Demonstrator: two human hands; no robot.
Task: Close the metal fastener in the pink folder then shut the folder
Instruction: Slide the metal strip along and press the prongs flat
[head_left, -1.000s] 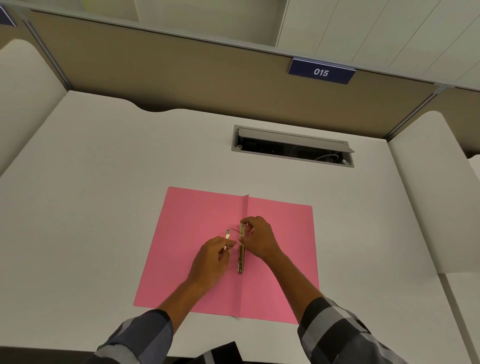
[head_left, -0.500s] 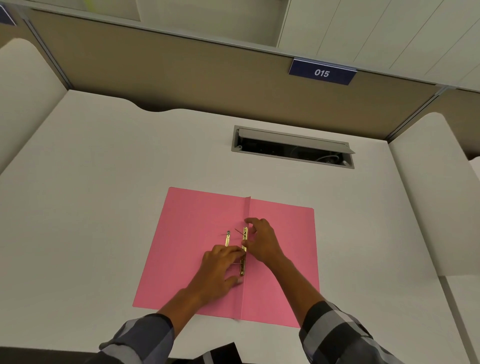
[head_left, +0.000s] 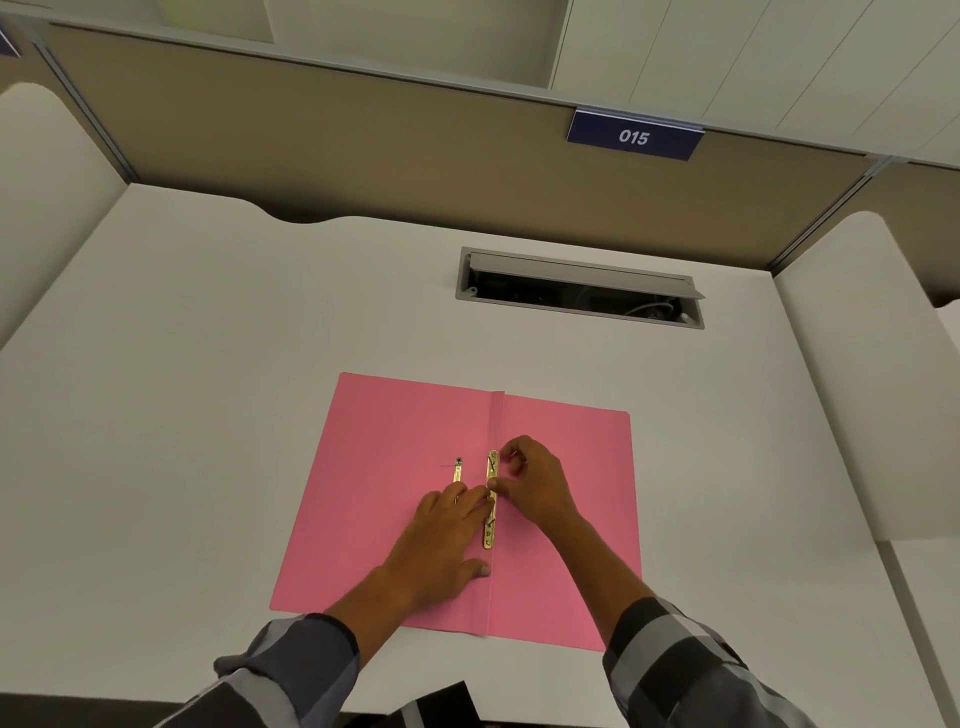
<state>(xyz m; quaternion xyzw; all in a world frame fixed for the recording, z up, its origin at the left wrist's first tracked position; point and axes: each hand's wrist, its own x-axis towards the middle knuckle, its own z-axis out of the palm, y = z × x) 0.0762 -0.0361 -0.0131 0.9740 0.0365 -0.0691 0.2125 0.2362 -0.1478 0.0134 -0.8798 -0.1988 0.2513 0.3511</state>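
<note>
Lying open flat on the white worktop (head_left: 208, 364), pink paper folder (head_left: 395, 519), left hand (head_left: 441, 540) pressed flat, grip spread, right hand (head_left: 535, 483) grip pinching the brass metal fastener bar (head_left: 491, 467).

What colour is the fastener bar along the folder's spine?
Gold, brass-like metal fastener bar, in the head view.
</note>
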